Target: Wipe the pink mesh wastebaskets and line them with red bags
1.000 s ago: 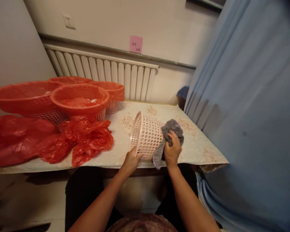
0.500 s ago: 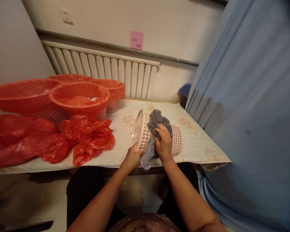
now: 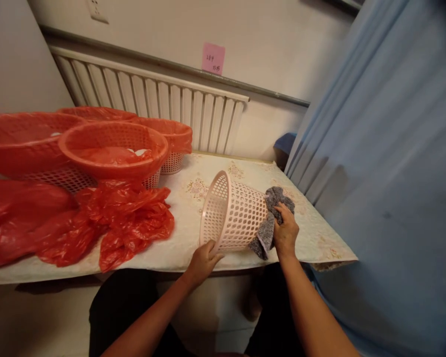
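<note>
A person's bare left hand (image 3: 201, 263) gripped a pale pink plastic basket (image 3: 245, 215) by the near, lower part of its rim, while the right hand (image 3: 286, 230) clutched a bunched grey cloth (image 3: 280, 199) at the basket's base. The basket lay on its side between the two hands, its round mouth turned to the left and its perforated wall narrowing rightward to the cloth, which hid most of the base end. A loose fold of the grey cloth hung below the right hand's fingers, toward the front edge of the bench (image 3: 319, 238), which was spread with a pale floral cover.

To the left of the left hand, crumpled red plastic bags (image 3: 134, 223) lay along the front of the bench. Behind them stood a cluster of baskets lined with red plastic (image 3: 111, 170), the front one holding something white, too small to identify. A white radiator (image 3: 174, 106) lined the wall beyond, with a pink note (image 3: 213, 58) posted above it and a wall socket (image 3: 96, 11) at upper left. A blue curtain (image 3: 386, 148) hung at right.
</note>
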### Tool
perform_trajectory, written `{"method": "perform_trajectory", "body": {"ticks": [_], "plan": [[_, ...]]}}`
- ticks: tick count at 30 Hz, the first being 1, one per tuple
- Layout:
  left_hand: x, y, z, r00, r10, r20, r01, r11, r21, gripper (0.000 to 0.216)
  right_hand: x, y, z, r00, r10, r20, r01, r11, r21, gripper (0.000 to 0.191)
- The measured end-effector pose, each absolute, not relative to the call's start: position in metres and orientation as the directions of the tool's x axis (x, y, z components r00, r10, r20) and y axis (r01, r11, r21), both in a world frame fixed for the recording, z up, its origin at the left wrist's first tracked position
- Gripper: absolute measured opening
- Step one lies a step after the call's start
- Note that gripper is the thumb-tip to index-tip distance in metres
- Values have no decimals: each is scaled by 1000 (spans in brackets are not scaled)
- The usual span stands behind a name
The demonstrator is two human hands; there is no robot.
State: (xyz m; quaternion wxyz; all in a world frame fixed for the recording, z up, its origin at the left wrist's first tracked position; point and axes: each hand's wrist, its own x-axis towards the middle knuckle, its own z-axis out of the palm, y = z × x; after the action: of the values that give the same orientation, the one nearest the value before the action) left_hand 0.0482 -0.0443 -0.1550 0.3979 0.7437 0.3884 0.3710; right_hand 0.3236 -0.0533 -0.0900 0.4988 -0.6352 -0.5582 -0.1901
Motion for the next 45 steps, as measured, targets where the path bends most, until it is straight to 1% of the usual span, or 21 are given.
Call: {"method": "perform_trajectory", "body": {"ticks": [3, 6, 10, 12, 16, 21, 23, 25, 29, 31, 33, 35, 39, 43, 45], "plan": [[40, -20, -174, 496, 832, 249, 322, -442, 837, 17, 324, -42, -87, 323, 528, 785, 897, 94, -432, 29], [37, 3, -180, 572, 778, 260, 324, -505, 800, 17, 325, -29, -86, 343, 524, 780, 896, 66, -439, 29], [39, 21, -184, 593, 766, 248, 342, -518, 784, 17, 324, -15, -87, 351, 514, 783, 905, 28, -423, 31], [39, 25, -186, 598, 758, 260, 319, -523, 791, 16, 322, -10, -86, 359, 510, 781, 905, 15, -426, 32], [40, 30, -189, 601, 747, 282, 276, -526, 804, 15, 318, -2, -79, 431, 501, 750, 870, -12, -492, 35], [39, 36, -191, 566, 767, 302, 271, -519, 811, 19, 312, 6, -59, 569, 517, 640, 773, -69, -631, 38], [37, 37, -190, 564, 765, 310, 271, -526, 806, 22, 305, 10, -47, 585, 541, 604, 747, -69, -662, 39], [35, 38, -188, 572, 758, 313, 275, -537, 798, 23, 292, 15, -33, 555, 596, 581, 739, -32, -673, 38], [31, 36, -183, 573, 762, 301, 272, -524, 807, 23, 242, 22, -1, 396, 739, 544, 727, 110, -678, 38], [30, 34, -182, 551, 783, 289, 254, -487, 835, 24, 211, 22, 7, 297, 767, 569, 730, 202, -653, 38], [28, 34, -183, 527, 800, 286, 213, -451, 867, 25, 184, 20, 8, 234, 730, 643, 747, 288, -599, 38], [27, 33, -185, 508, 808, 299, 171, -434, 885, 26, 167, 17, 2, 179, 677, 714, 788, 336, -516, 40], [27, 34, -190, 467, 829, 308, 193, -435, 879, 24, 170, 11, -16, 73, 626, 776, 867, 345, -360, 47], [29, 35, -195, 463, 833, 304, 233, -446, 864, 26, 199, 1, -30, 26, 629, 777, 900, 323, -292, 42], [30, 35, -196, 460, 829, 319, 248, -465, 850, 26, 217, -8, -39, 34, 641, 767, 916, 287, -280, 38]]}}
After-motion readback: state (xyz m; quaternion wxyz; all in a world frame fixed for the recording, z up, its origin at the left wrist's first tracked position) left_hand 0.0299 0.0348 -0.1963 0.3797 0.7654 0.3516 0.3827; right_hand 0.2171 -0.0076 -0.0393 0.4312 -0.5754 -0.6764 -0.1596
